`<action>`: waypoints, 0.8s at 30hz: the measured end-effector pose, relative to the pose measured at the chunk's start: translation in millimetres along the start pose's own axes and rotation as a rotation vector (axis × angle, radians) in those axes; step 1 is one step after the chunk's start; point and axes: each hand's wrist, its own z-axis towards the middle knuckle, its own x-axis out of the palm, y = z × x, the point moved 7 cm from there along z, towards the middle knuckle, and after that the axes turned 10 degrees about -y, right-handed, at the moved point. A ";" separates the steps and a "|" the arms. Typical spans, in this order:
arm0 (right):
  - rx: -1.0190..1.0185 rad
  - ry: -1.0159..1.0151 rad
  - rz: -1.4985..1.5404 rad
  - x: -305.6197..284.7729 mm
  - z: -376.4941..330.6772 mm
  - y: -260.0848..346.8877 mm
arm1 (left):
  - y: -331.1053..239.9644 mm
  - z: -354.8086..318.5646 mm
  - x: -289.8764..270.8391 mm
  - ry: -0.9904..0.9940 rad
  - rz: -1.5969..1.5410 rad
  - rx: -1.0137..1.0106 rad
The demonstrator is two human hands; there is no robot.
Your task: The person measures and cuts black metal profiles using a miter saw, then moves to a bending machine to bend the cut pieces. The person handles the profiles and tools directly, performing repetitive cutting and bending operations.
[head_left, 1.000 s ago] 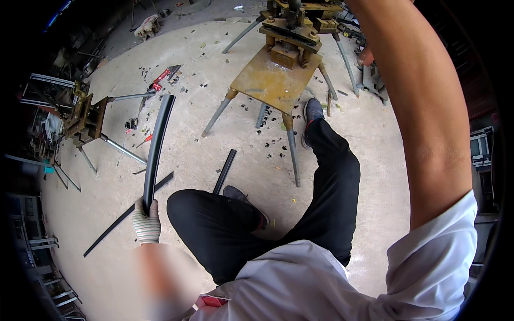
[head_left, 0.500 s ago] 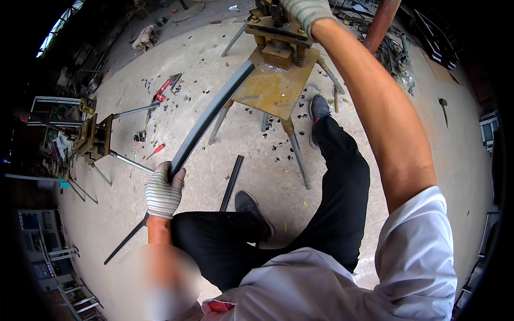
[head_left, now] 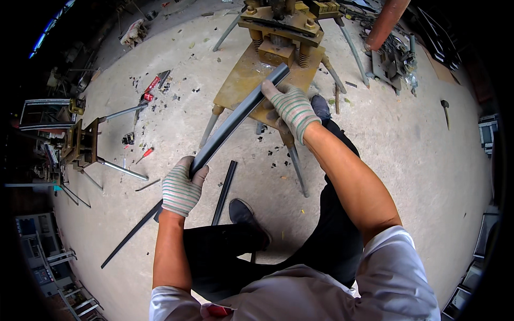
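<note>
A long dark grey metal profile (head_left: 230, 124) slants up and to the right between my two hands, both in striped knit gloves. My left hand (head_left: 182, 187) is wrapped round its lower part. Near the upper end, my right hand (head_left: 292, 109) grips it, with the thumb on top and the fingers underneath. That end lies over the yellowish plate of a punch press (head_left: 235, 80), in front of the spring-guided block (head_left: 277, 53). The profile's lower end passes behind my left hand and is partly hidden.
Dark bars (head_left: 225, 192) lie on the floor by my left foot. A second press stand (head_left: 81, 142) is at the left, near a red-handled screwdriver (head_left: 145, 154) and scattered black scraps. A red post (head_left: 386, 24) rises at the back right; a hammer (head_left: 445, 113) lies farther right.
My right hand has come down from the top of the press and taken hold of the profile's upper end. The profile has moved away from the press block, toward me.
</note>
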 end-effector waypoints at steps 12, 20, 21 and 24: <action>0.028 -0.027 0.142 19.7 31.4 11.2 | -14.8 10.4 11.6 0.052 -0.040 -0.022; 0.100 -0.040 0.103 26.2 36.7 15.2 | -15.1 16.6 11.3 0.044 -0.056 -0.027; 0.096 -0.046 0.109 26.2 38.1 14.0 | -15.3 17.0 11.1 0.045 -0.053 -0.021; 0.085 -0.058 0.145 27.9 38.9 12.2 | -16.3 17.3 10.9 0.048 -0.042 -0.013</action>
